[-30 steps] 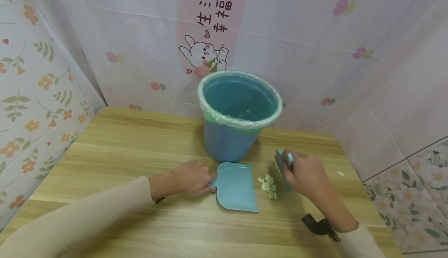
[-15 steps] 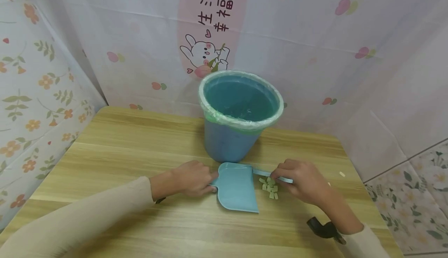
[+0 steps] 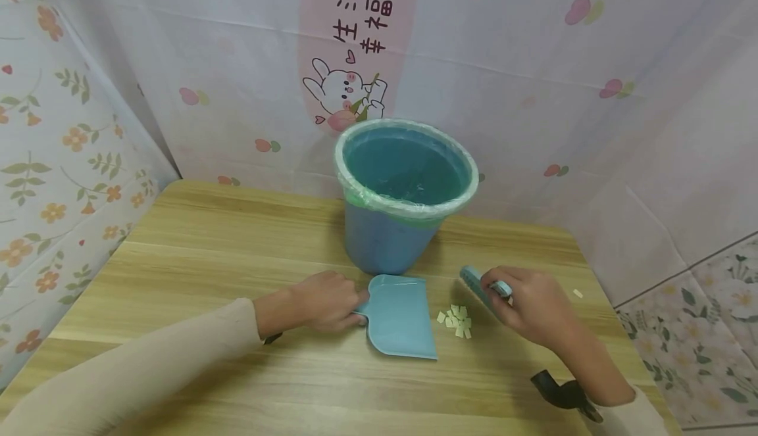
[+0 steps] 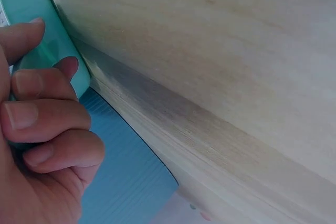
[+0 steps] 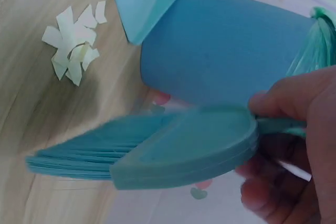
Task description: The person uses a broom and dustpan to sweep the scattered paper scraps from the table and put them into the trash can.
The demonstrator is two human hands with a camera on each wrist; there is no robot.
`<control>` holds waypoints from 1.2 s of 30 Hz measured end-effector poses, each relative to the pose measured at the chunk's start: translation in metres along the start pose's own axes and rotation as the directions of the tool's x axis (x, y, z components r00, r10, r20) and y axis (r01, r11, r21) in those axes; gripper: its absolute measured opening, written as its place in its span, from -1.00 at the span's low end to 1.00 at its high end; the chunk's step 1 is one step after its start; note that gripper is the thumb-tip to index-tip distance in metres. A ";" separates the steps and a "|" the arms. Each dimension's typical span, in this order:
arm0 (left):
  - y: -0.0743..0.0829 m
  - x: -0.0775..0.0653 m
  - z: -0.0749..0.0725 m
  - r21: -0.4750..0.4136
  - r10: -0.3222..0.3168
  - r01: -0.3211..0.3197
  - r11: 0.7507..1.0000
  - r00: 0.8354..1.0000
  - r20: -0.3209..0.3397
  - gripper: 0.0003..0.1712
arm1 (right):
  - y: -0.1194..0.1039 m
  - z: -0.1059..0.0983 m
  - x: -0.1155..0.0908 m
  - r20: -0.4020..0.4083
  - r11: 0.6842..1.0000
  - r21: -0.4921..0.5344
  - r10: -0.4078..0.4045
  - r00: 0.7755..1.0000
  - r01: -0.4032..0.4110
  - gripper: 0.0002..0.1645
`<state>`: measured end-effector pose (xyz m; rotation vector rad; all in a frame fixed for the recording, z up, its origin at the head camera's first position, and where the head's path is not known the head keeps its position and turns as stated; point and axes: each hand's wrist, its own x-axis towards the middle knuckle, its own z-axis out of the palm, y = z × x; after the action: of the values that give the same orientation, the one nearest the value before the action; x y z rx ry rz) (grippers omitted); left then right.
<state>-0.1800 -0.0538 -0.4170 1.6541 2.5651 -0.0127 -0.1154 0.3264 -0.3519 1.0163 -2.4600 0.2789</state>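
Note:
A light-blue dustpan (image 3: 399, 317) lies flat on the table, its wide edge facing right. My left hand (image 3: 331, 301) grips its handle, fingers curled round it as the left wrist view shows. To the right, my right hand (image 3: 530, 301) holds a small blue hand brush (image 5: 184, 145) by its handle. In the right wrist view the bristles appear lifted off the table. Between brush and dustpan lies a small heap of pale paper scraps (image 3: 457, 321), apart from both.
Behind the dustpan stands a blue bin (image 3: 385, 239) lined with a clear bag. A single pale scrap (image 3: 578, 293) lies near the right edge of the wooden table (image 3: 237, 239). Patterned cloth (image 3: 237, 61) hangs behind.
The brush went left beside the scraps to the dustpan's edge, then back right and up. The scraps shifted slightly into a tighter heap. Left hand and dustpan stayed put.

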 end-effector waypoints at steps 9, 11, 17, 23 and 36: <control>0.002 0.001 0.002 0.029 0.016 -0.015 0.999 1.000 -0.012 -0.61 | -0.011 0.003 -0.001 0.095 0.981 -0.145 0.145 0.985 -0.130 -0.76; 0.002 0.002 0.002 0.038 0.012 -0.012 0.999 1.000 -0.013 -0.61 | -0.016 0.009 -0.001 0.145 0.974 -0.167 0.176 0.974 -0.151 -0.70; 0.003 0.002 0.000 0.040 -0.006 0.006 0.999 1.000 0.006 -0.60 | -0.034 0.030 0.008 0.210 0.974 -0.106 0.221 0.952 -0.202 -0.66; 0.003 0.002 0.000 0.037 -0.015 0.015 0.999 1.000 0.004 -0.60 | -0.051 0.047 0.022 0.155 0.985 -0.031 0.170 0.973 -0.167 -0.67; 0.006 0.003 0.001 0.060 -0.012 0.012 0.998 1.000 -0.005 -0.62 | -0.065 0.067 0.046 -0.083 0.974 0.204 0.118 0.989 -0.099 -0.84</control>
<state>-0.1757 -0.0487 -0.4179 1.6601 2.6029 -0.0875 -0.1203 0.2291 -0.3870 0.9249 -2.4409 0.6073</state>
